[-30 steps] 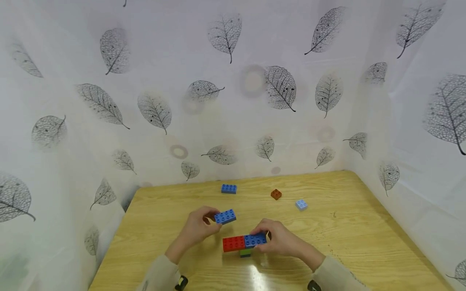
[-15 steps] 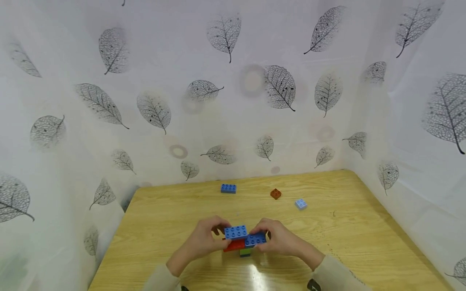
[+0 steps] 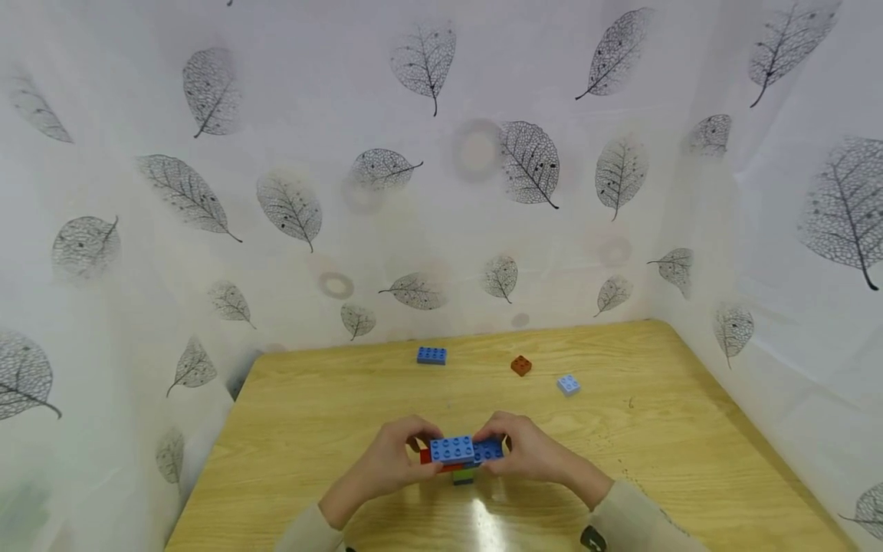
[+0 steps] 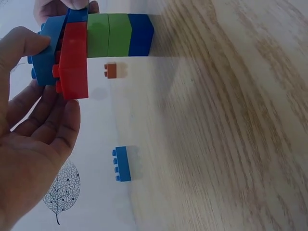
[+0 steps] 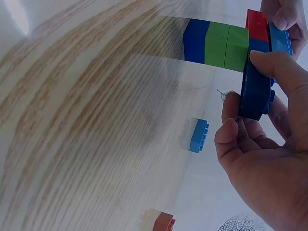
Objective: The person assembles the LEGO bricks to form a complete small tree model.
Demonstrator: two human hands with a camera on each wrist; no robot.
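My left hand (image 3: 393, 460) pinches a blue building brick (image 3: 451, 449) between thumb and fingers. That brick sits over the red brick (image 4: 74, 62) and reaches across its joint with a dark blue brick (image 5: 255, 86). A narrow wedge-like gap shows between blue and red in the left wrist view, so the upper brick is slightly tilted. My right hand (image 3: 527, 452) grips the dark blue brick at its outer end. Below the red and dark blue pair stand two green bricks (image 4: 108, 34) on another dark blue brick (image 4: 141, 34), which rests on the table.
On the wooden table (image 3: 310, 406), a loose blue brick (image 3: 431, 356) lies near the back edge. A small brown-orange brick (image 3: 520, 366) and a small light blue brick (image 3: 569, 385) lie to its right. A leaf-patterned curtain (image 3: 441, 230) encloses the back and sides.
My left hand has brought the blue brick right and toward me, from beyond the stack to over the red brick's joint. My right hand keeps its grip in place.
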